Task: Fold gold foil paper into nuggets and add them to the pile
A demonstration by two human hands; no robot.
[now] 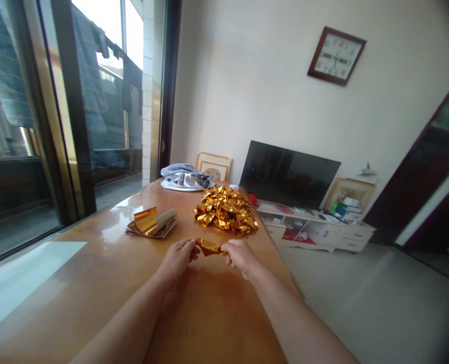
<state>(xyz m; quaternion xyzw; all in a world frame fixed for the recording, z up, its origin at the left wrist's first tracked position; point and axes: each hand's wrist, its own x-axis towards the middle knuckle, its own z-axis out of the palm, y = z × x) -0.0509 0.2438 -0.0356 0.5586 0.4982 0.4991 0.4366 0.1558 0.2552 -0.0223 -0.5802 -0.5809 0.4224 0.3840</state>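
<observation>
Between my two hands, just above the table, is a folded piece of gold foil paper (210, 246). My left hand (182, 253) pinches its left end, and my right hand (238, 254) pinches the right end. Right behind it rises a heap of folded gold foil pieces (226, 210). Left of the heap lies a stack of gold foil sheets (152, 223), its top sheets curling upward.
The wooden table (106, 283) has its right edge beside my right forearm. Folded clothes (186, 178) and picture frames (214, 164) are at its far end. A television (288, 174) and a white cabinet (319, 230) stand beyond, under a wall clock (337, 55).
</observation>
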